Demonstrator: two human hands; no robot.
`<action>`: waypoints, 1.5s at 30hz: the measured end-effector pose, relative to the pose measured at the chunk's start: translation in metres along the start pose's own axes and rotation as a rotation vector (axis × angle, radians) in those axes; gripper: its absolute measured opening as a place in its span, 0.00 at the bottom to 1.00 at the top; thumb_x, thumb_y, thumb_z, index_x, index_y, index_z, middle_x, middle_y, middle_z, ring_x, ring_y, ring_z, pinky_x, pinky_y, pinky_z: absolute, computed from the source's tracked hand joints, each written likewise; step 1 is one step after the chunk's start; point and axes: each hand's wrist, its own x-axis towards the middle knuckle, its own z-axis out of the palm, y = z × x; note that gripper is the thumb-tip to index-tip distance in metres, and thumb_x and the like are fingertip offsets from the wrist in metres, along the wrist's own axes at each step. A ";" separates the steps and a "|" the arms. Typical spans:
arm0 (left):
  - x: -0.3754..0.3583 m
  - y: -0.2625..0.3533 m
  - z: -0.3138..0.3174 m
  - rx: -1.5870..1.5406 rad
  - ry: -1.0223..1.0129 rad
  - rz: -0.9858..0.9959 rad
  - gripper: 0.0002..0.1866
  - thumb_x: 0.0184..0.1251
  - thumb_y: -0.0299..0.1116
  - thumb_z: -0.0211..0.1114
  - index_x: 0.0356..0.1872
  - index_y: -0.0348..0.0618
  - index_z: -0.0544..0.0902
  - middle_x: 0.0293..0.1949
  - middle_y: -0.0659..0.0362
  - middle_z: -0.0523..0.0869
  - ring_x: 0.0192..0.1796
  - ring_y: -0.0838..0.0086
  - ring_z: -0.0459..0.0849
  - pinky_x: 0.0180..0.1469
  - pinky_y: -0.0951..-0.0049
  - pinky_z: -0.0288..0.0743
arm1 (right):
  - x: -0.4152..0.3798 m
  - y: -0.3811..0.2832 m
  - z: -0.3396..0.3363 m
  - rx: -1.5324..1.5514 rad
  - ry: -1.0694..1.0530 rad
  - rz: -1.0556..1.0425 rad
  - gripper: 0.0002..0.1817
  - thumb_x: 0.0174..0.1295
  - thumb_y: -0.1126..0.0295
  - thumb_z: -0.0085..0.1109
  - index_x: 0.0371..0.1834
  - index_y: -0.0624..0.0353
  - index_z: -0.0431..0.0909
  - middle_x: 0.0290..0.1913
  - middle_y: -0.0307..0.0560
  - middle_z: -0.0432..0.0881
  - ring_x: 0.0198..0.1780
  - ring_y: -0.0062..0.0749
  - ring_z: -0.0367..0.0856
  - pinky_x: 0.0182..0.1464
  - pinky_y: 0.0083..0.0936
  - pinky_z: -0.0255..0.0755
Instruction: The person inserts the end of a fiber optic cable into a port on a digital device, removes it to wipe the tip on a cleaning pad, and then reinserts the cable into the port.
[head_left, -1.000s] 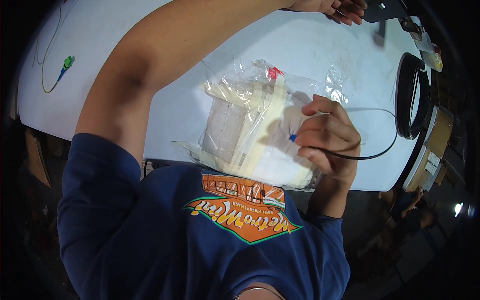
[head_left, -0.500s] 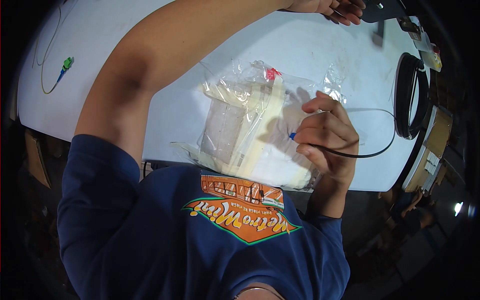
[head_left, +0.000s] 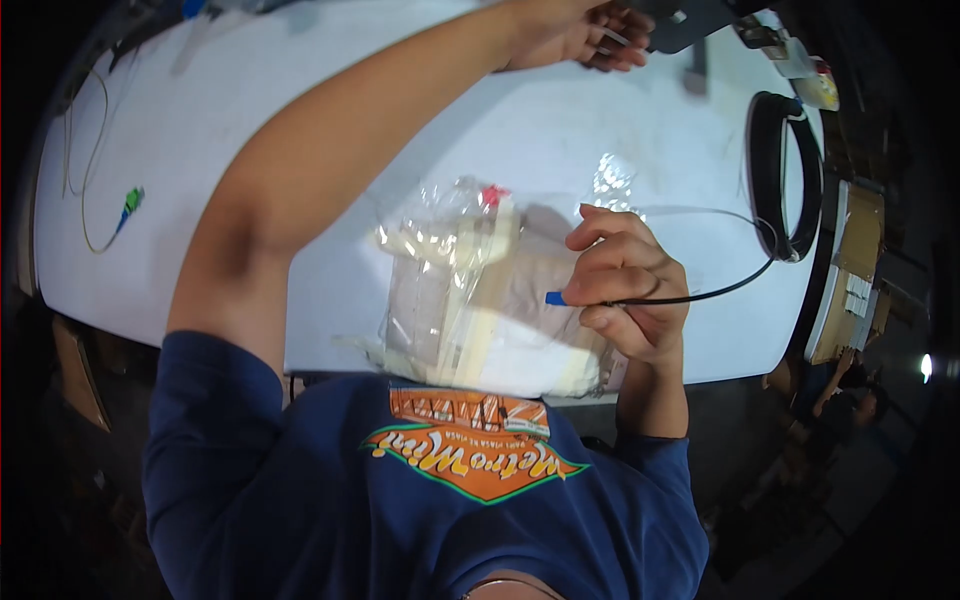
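Observation:
My right hand (head_left: 632, 290) pinches a blue connector (head_left: 555, 298) on the end of a black cable (head_left: 715, 293), above the right part of a clear plastic bag (head_left: 455, 290) with pale contents. The cable loops out to the right. My left arm reaches across the far side of the table, where my left hand (head_left: 605, 38) has its fingers curled around a thin pale strip (head_left: 612, 36). That hand is beside a dark device (head_left: 685, 22), partly cut off by the top edge.
A black cable coil (head_left: 765, 175) lies at the right side of the white table (head_left: 340, 340). On the left is a thin yellow cable with a green and blue connector (head_left: 131, 203). Cardboard (head_left: 858, 240) is beyond the right edge, and a person (head_left: 850, 408) is in the dark background.
The whole view has shifted, so the table items appear further left. A thin pale strip now shows in my left fingers. My right hand still holds the blue connector, now angled more level.

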 end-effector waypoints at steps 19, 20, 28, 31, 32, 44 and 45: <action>-0.023 0.013 0.021 0.092 0.132 0.027 0.42 0.71 0.75 0.55 0.62 0.44 0.81 0.52 0.57 0.87 0.56 0.70 0.86 0.63 0.64 0.77 | 0.102 0.088 -0.053 -0.914 0.447 -0.295 0.15 0.60 0.70 0.73 0.49 0.39 0.91 0.43 0.31 0.89 0.63 0.43 0.82 0.75 0.58 0.60; -0.023 0.014 0.021 0.103 0.124 0.012 0.44 0.69 0.77 0.55 0.62 0.44 0.81 0.53 0.57 0.87 0.56 0.70 0.86 0.62 0.65 0.77 | 0.102 0.089 -0.054 -0.915 0.453 -0.291 0.15 0.60 0.70 0.73 0.49 0.39 0.91 0.43 0.31 0.89 0.63 0.43 0.82 0.75 0.58 0.60; -0.019 0.011 0.017 0.095 0.109 0.014 0.46 0.69 0.80 0.52 0.61 0.44 0.82 0.50 0.58 0.89 0.51 0.74 0.88 0.58 0.68 0.80 | 0.102 0.093 -0.052 -0.936 0.463 -0.269 0.17 0.59 0.70 0.74 0.51 0.38 0.91 0.43 0.30 0.89 0.64 0.39 0.81 0.76 0.58 0.59; -0.019 0.012 0.013 0.098 0.072 -0.002 0.45 0.70 0.79 0.51 0.61 0.43 0.82 0.49 0.58 0.90 0.49 0.74 0.89 0.56 0.69 0.81 | 0.103 0.088 -0.052 -0.948 0.458 -0.258 0.17 0.59 0.70 0.74 0.51 0.39 0.91 0.43 0.31 0.90 0.63 0.39 0.82 0.75 0.57 0.61; -0.018 0.013 0.012 0.101 0.069 0.002 0.45 0.70 0.79 0.51 0.61 0.43 0.82 0.49 0.58 0.90 0.49 0.74 0.89 0.56 0.69 0.81 | 0.104 0.085 -0.053 -0.952 0.459 -0.263 0.17 0.59 0.70 0.74 0.51 0.39 0.91 0.43 0.31 0.90 0.63 0.39 0.82 0.75 0.57 0.61; -0.022 0.025 0.031 -0.078 0.182 -0.064 0.37 0.81 0.69 0.45 0.62 0.45 0.81 0.54 0.57 0.88 0.50 0.73 0.89 0.52 0.72 0.85 | 0.122 0.055 -0.059 -0.975 0.514 -0.185 0.15 0.58 0.69 0.75 0.49 0.48 0.90 0.38 0.37 0.90 0.58 0.40 0.83 0.70 0.53 0.68; -0.027 0.029 0.045 -0.094 0.219 -0.048 0.35 0.82 0.67 0.46 0.62 0.44 0.81 0.51 0.58 0.88 0.51 0.74 0.88 0.47 0.75 0.84 | 0.122 0.057 -0.058 -0.972 0.506 -0.197 0.15 0.58 0.69 0.75 0.49 0.48 0.90 0.37 0.37 0.89 0.57 0.40 0.83 0.69 0.53 0.69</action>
